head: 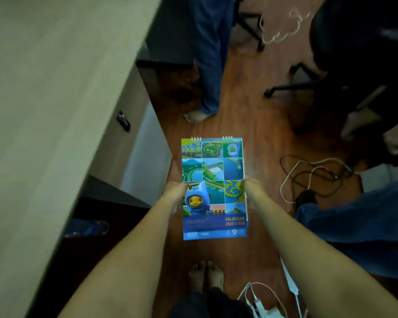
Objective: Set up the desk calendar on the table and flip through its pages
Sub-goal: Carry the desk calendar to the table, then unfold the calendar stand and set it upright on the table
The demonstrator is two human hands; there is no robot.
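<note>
2 hands hold our desk calendar [214, 189] flat above the floor: left hand [175, 196] and right hand [250, 191] fingers pinch its sides, keeping it steady. We think the counter [44, 88] comes next.

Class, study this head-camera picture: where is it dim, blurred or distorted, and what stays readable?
Head view: the room is dim, the table edge bows with wide-angle distortion, and motion blur smears the floor cables; the calendar is brightest, its word CALENDAR readable but the small print soft.
</note>
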